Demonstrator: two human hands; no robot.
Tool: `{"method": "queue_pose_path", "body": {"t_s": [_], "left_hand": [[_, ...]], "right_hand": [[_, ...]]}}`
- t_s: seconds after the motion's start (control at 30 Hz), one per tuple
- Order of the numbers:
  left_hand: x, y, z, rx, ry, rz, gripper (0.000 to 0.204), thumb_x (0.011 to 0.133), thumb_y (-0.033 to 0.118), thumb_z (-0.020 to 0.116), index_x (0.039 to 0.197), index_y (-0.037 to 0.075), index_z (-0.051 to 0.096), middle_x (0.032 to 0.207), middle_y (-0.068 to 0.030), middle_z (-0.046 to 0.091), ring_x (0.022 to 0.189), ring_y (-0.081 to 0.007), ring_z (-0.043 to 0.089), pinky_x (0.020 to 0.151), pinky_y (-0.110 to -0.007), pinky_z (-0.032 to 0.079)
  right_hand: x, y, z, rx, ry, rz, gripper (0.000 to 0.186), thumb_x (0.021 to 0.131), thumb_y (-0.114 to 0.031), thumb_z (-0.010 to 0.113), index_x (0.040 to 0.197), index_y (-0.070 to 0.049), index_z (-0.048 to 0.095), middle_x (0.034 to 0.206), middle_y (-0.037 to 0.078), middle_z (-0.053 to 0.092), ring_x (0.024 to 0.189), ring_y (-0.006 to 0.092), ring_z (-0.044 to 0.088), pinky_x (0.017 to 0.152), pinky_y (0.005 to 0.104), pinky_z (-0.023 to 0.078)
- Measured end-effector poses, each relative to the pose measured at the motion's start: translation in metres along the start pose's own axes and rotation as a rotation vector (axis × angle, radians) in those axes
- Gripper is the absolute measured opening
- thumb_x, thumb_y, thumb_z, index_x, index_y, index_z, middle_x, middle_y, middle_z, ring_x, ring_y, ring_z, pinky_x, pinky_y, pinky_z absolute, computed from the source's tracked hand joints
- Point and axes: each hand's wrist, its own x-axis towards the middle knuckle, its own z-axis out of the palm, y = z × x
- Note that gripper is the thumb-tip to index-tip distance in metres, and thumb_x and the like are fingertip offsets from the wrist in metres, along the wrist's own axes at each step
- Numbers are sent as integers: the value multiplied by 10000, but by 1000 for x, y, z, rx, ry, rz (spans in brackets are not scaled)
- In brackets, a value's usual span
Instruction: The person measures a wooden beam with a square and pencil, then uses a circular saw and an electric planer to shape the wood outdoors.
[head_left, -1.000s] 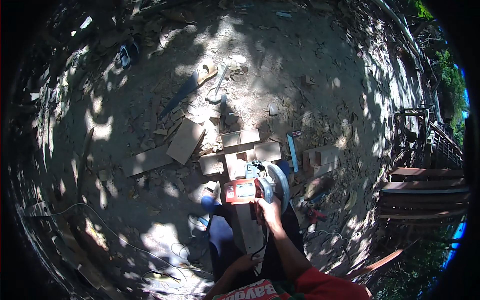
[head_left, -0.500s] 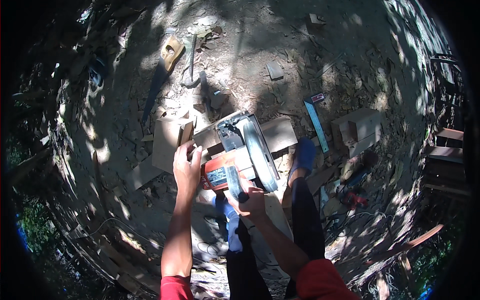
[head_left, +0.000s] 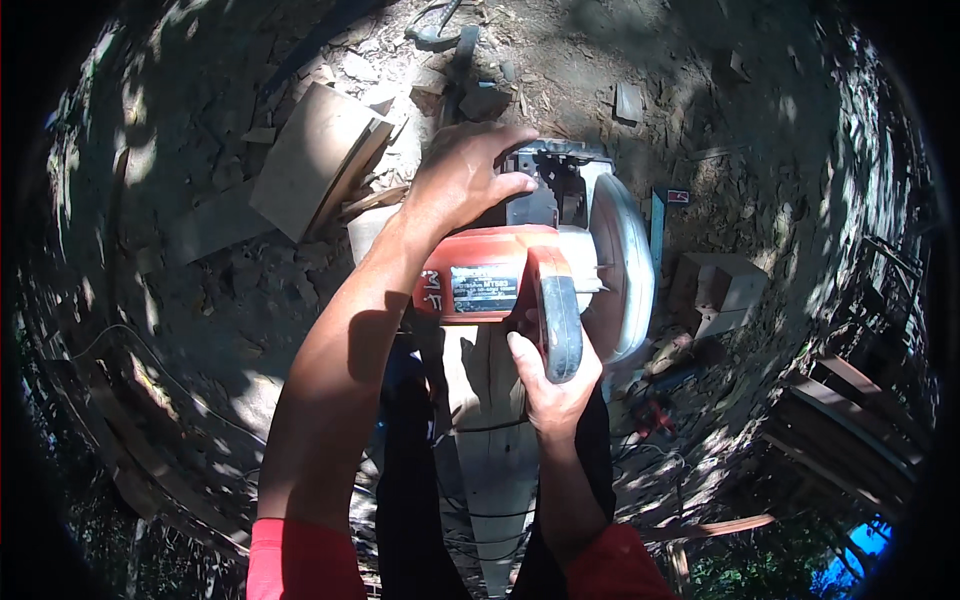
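An orange circular saw (head_left: 470, 280) with a silver blade guard sits over a long wooden board (head_left: 500, 500) between my legs. My left hand (head_left: 465, 175) reaches to the saw's front, its fingers and thumb curled on the metal base plate (head_left: 535, 205). My right hand (head_left: 558, 395) is closed round the black-topped rear handle. A black cord crosses the board below the saw.
Wood offcuts (head_left: 310, 160) lie at the left and blocks (head_left: 710, 290) at the right, near a metal square (head_left: 657, 225). A hammer (head_left: 432, 25), handsaw blade (head_left: 315, 50) and red tool (head_left: 655, 415) lie around me. Planks (head_left: 840, 420) are stacked at the far right.
My left hand has moved forward onto the saw's base plate. The saw has swung straighter and, like my hands, appears larger. My right hand still holds the handle.
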Motion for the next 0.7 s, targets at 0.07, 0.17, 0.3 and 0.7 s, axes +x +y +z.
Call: {"method": "queue_pose_path", "body": {"t_s": [0.07,0.17,0.3,0.7], "left_hand": [[-1,-1,2,-31,39,17,482,741,223,776,1179,80,635,1111,-162,670,1034,-343,633,905,-396,494],[-9,-11,3,-27,93,53,461,745,207,772,1164,72,639,1072,-170,673,1017,-346,635,885,-405,501],[-15,-15,2,7,95,35,464,726,215,791,1133,51,641,1026,-176,672,990,-360,631,889,-422,494],[-21,-20,4,97,157,146,493,710,234,809,1148,79,643,1060,-126,659,1033,-308,605,915,-401,496]], "right_hand": [[-2,-6,4,-1,75,20,267,772,-75,759,979,39,635,753,35,615,658,92,549,630,250,466],[-8,0,11,-42,122,-21,276,774,-78,762,987,45,637,762,16,597,648,83,522,611,238,440],[-14,1,18,13,126,48,274,773,-78,766,976,52,636,779,18,596,654,76,514,604,230,425],[-20,24,9,-79,125,-150,376,815,-88,696,1138,61,574,891,90,633,669,119,592,607,242,490]]}}
